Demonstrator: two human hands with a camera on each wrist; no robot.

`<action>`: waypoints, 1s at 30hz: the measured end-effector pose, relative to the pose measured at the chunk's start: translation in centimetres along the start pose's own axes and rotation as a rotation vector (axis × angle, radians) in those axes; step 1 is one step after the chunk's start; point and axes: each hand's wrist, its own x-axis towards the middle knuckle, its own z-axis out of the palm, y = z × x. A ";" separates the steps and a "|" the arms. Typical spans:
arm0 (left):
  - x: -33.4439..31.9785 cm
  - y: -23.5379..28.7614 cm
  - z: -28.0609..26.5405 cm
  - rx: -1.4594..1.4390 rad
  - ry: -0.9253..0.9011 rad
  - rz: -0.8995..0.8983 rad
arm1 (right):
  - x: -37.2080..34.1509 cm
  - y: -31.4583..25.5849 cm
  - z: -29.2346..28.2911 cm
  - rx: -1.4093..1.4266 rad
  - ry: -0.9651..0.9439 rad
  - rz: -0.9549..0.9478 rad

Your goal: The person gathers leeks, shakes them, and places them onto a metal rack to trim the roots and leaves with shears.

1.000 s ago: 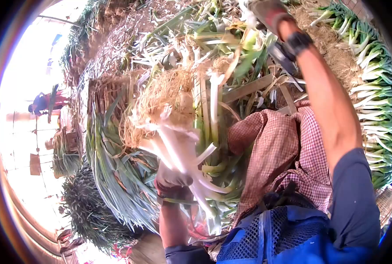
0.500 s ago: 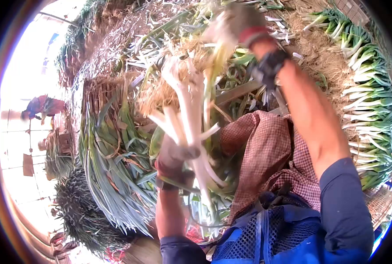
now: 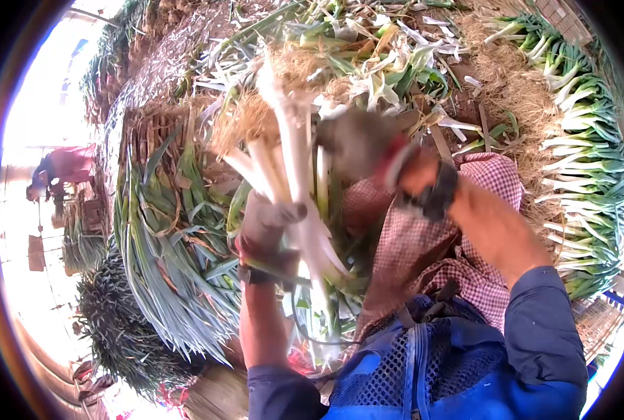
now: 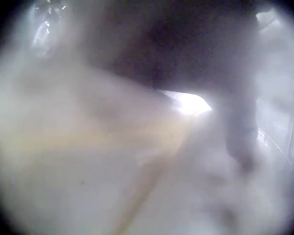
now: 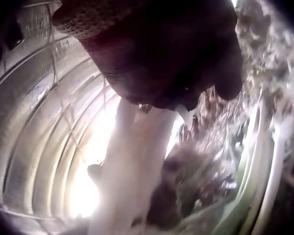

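My gloved left hand [image 3: 266, 220] grips a bunch of leeks [image 3: 296, 154] around their white shafts, roots pointing up and away. One leek stands longer than the others, and its root end reaches over the heap. My right hand [image 3: 364, 143], gloved and blurred by motion, is just right of the bunch. In the right wrist view, the dark right glove [image 5: 171, 54] overlaps the top of a thick white shaft [image 5: 134, 161]; I cannot tell whether its fingers hold anything. The left wrist view is mostly blur, with the dark glove [image 4: 186, 49] across the top.
Untrimmed leeks [image 3: 179, 231] with long green leaves are piled to the left. Peeled leaves and trimmings [image 3: 389, 77] litter the ground ahead. Along the right lies a row of cleaned leeks [image 3: 585, 161] beside loose cut roots [image 3: 515, 98]. Checked cloth [image 3: 424, 259] covers the person's legs.
My right hand has swept back from the far trimmings toward the body, beside the bunch. The left hand keeps its grip, and the leeks now stand more upright, tilted less to the left.
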 end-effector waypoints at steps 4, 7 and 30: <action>1.2 -0.6 1.4 0.050 0.014 -0.002 | 3.0 7.8 -6.9 -0.162 0.436 0.410; 1.1 -0.3 1.3 0.070 -0.007 -0.014 | -0.4 6.3 -8.8 -0.171 0.210 0.589; 5.5 -4.6 8.7 0.227 -0.238 -0.065 | -7.9 7.5 -9.6 0.959 0.262 0.034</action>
